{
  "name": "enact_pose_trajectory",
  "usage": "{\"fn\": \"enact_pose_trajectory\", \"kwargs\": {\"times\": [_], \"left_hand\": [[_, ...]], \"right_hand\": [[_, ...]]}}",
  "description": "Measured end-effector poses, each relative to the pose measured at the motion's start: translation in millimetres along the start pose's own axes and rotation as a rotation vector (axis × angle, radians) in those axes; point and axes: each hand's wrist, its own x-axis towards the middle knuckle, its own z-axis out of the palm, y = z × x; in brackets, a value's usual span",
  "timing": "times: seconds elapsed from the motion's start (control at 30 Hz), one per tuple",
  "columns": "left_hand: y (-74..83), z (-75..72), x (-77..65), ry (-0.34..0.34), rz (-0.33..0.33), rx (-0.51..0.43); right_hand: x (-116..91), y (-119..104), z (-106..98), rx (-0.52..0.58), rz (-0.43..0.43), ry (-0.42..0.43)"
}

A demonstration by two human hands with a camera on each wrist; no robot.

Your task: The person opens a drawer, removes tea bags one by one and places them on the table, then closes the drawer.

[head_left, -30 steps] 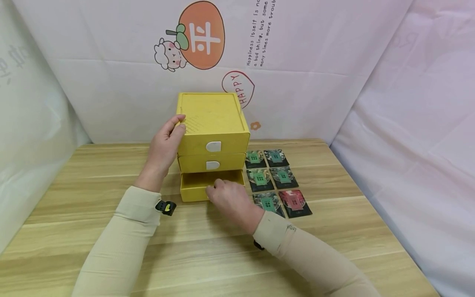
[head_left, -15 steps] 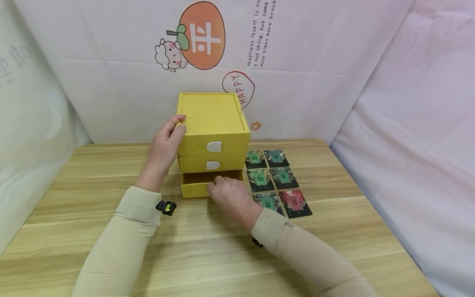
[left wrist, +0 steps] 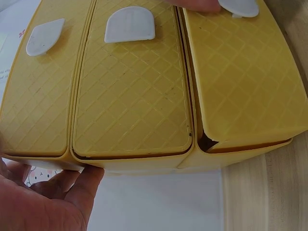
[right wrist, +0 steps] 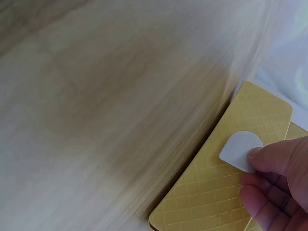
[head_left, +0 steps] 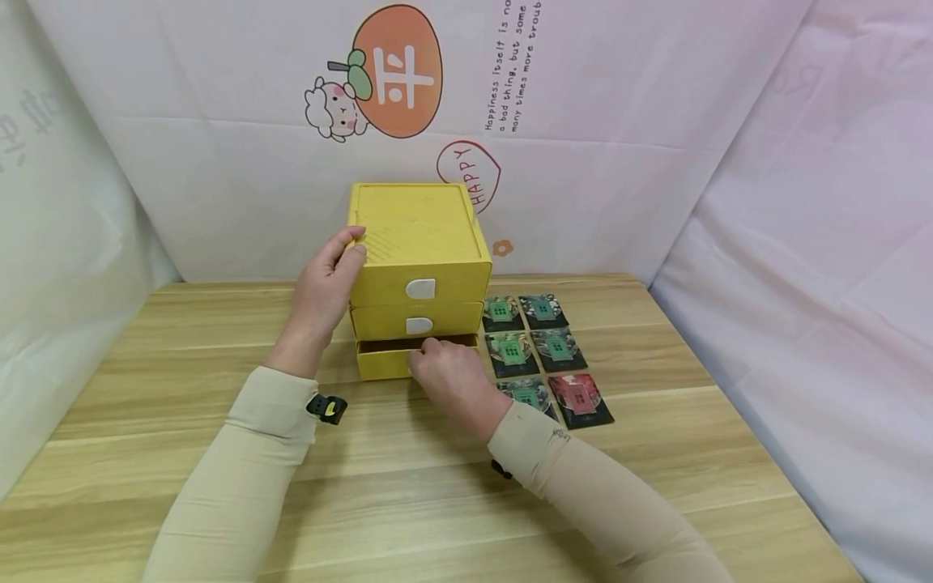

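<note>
A yellow cabinet of three stacked drawers (head_left: pixel 415 223) stands at the back of the table. My left hand (head_left: pixel 324 287) rests against its upper left side; in the left wrist view the fingers (left wrist: pixel 86 190) press on the side wall. The bottom drawer (head_left: pixel 382 364) is pulled out a little, and the two above are closed. My right hand (head_left: pixel 459 385) is at the bottom drawer's front. In the right wrist view its thumb lies on the white pull tab (right wrist: pixel 238 149), pinching it with the fingers, which are partly hidden.
Several dark square packets lie in two columns right of the cabinet, among them a red one (head_left: pixel 581 398) and a green one (head_left: pixel 557 348). A printed white cloth (head_left: pixel 598 186) hangs behind the wooden table (head_left: pixel 408 494).
The bottom drawer has slid inward, toward the back, with my right hand moving along with it. My left hand has stayed on the cabinet's side.
</note>
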Motion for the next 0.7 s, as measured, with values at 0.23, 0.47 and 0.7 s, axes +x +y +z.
{"fn": "enact_pose_trajectory", "kwargs": {"times": [0.23, 0.47, 0.7], "left_hand": [[-0.8, -0.2, -0.2, 0.002, -0.007, 0.007], [-1.5, 0.1, -0.5, -0.001, -0.007, 0.010], [-0.6, 0.2, -0.8, -0.004, -0.006, 0.003]], "right_hand": [[2.0, 0.1, 1.8, -0.007, 0.017, -0.024], [3.0, 0.2, 3.1, -0.010, 0.024, -0.022], [4.0, -0.3, 5.7, -0.009, 0.050, -0.012]]}}
